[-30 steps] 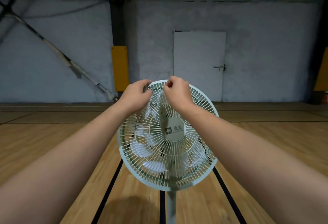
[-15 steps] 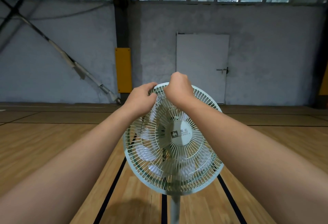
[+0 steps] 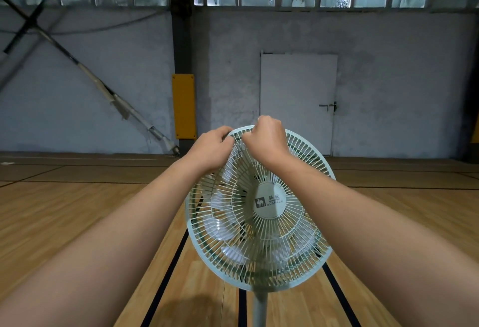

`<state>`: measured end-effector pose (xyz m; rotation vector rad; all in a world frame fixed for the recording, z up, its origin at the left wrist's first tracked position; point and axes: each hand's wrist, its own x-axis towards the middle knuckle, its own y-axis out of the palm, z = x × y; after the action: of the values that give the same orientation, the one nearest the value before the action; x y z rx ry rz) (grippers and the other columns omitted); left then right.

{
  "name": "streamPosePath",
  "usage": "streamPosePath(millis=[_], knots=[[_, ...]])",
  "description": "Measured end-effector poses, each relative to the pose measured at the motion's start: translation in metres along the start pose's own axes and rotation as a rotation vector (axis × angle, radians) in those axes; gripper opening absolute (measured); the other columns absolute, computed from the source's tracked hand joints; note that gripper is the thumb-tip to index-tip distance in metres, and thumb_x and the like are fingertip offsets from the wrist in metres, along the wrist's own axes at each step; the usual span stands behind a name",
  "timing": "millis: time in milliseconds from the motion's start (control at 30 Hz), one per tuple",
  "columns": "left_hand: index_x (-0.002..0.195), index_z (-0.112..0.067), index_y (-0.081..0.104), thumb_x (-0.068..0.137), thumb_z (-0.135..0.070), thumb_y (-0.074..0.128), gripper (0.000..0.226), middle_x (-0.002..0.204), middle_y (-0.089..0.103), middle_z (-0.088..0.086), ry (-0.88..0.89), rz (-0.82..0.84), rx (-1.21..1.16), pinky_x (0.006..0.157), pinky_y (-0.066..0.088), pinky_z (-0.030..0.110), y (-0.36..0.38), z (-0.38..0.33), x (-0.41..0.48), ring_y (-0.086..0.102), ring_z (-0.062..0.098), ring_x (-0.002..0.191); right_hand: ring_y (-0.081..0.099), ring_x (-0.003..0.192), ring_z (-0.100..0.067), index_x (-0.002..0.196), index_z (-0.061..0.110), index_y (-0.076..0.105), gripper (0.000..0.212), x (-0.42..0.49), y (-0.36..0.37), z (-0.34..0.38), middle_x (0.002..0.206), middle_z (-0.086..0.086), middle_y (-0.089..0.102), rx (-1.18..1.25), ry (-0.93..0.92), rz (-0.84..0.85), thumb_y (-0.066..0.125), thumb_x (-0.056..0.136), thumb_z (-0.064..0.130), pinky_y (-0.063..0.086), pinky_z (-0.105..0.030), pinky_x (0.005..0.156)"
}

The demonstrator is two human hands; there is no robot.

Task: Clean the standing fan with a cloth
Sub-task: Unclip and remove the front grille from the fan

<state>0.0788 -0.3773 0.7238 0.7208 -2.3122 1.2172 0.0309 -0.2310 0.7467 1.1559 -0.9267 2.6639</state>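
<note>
The left hand [image 3: 211, 149] curls its fingers over the top rim of the standing fan [image 3: 269, 205], whose pale green guard spreads below and to the right of it. Close beside it, the right hand [image 3: 267, 137] is bunched tight, gripping the guard's wires at the very top. Below both hands the fan's pole [image 3: 259, 308] drops toward the wooden floor [image 3: 77, 223]. Beyond the right hand stands a white door [image 3: 298, 98].

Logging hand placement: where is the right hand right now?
In the head view, the right hand grips the top rim of the fan grille, just right of the left hand, in front of the white door.
</note>
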Motion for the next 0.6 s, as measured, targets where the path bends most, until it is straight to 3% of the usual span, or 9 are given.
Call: streamPosePath(millis=[267, 367, 467, 600], knots=[[0.137, -0.036, 0.063, 0.108, -0.052, 0.036, 0.043, 0.089, 0.071, -0.008, 0.044, -0.024, 0.043, 0.063, 0.049, 0.035, 0.001, 0.002, -0.006, 0.067, 0.014, 0.079, 0.039, 0.054, -0.021, 0.064, 0.014, 0.044, 0.027, -0.006, -0.008, -0.001, 0.064, -0.002, 0.047, 0.016, 0.001, -0.009, 0.061, 0.084, 0.007, 0.023, -0.031, 0.047], [0.14, -0.036, 0.061, 0.107, -0.056, 0.039, 0.045, 0.092, 0.071, -0.012, 0.058, -0.05, 0.055, 0.068, 0.056, 0.037, 0.0, 0.001, -0.011, 0.067, 0.01, 0.081, 0.043, 0.056, -0.021, 0.068, 0.011, 0.049, 0.023, -0.009, -0.014, 0.002, 0.067, -0.003, 0.052, 0.017, -0.004, -0.018, 0.061, 0.087, 0.007, 0.027, -0.031, 0.047], [0.129, -0.032, 0.068, 0.104, -0.054, 0.045, 0.041, 0.096, 0.068, -0.016, 0.132, -0.191, 0.041, 0.065, 0.048, 0.03, 0.0, -0.003, -0.018, 0.064, 0.004, 0.084, 0.05, 0.061, -0.023, 0.075, 0.006, 0.058, 0.013, -0.013, -0.022, 0.005, 0.073, -0.006, 0.057, 0.021, -0.023, -0.058, 0.059, 0.088, 0.007, 0.035, -0.032, 0.049], [0.111, -0.021, 0.071, 0.107, -0.048, 0.042, 0.039, 0.099, 0.062, -0.008, 0.177, -0.342, 0.113, 0.074, 0.039, 0.031, -0.004, -0.007, -0.033, 0.056, 0.013, 0.094, 0.061, 0.067, -0.025, 0.08, 0.009, 0.06, 0.013, -0.022, -0.036, 0.007, 0.075, -0.004, 0.061, 0.034, -0.071, -0.098, 0.057, 0.093, 0.009, 0.052, -0.039, 0.058]])
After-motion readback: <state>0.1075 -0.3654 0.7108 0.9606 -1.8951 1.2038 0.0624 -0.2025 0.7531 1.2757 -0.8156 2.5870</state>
